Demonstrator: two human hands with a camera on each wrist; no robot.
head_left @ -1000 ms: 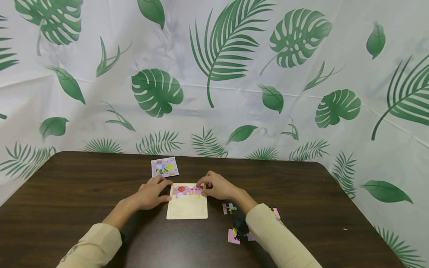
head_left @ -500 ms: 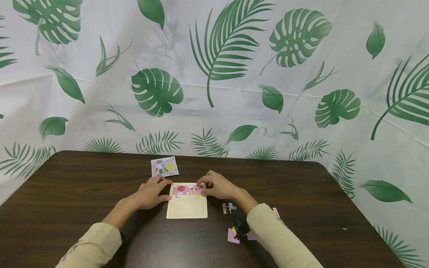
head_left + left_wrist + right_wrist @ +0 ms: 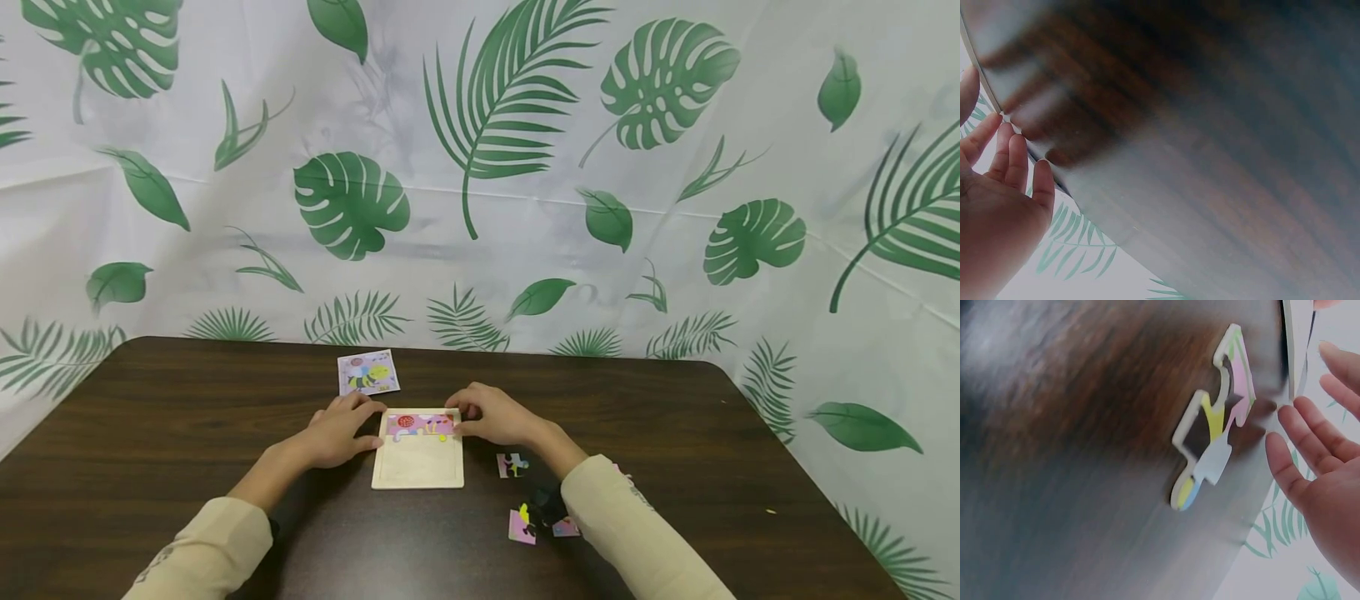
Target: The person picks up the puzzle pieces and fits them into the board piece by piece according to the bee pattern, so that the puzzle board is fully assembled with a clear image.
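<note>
A shallow square wooden puzzle tray (image 3: 417,468) lies on the table, its upper strip filled with pink joined jigsaw pieces (image 3: 418,425). My left hand (image 3: 337,435) rests at the tray's left edge, thumb and fingertips spread along it. In the left wrist view, the left hand (image 3: 1004,194) has its fingers loosely extended. At the tray's upper right edge is my right hand (image 3: 495,417), thumb and fingers apart with no piece visible between them. The right wrist view shows the right hand (image 3: 1325,450) loosely extended beside a loose jigsaw piece (image 3: 1213,457).
Right of the tray lie loose jigsaw pieces, among them one pink and black (image 3: 512,466), one pink and yellow (image 3: 522,527) and one partly under the right forearm (image 3: 566,527). A bee picture card (image 3: 368,372) lies behind the tray. A leaf-print cloth (image 3: 480,250) hangs behind the table.
My right hand has shifted slightly right, its fingers drawing off the pink pieces to the tray's right edge. My left hand keeps its place.
</note>
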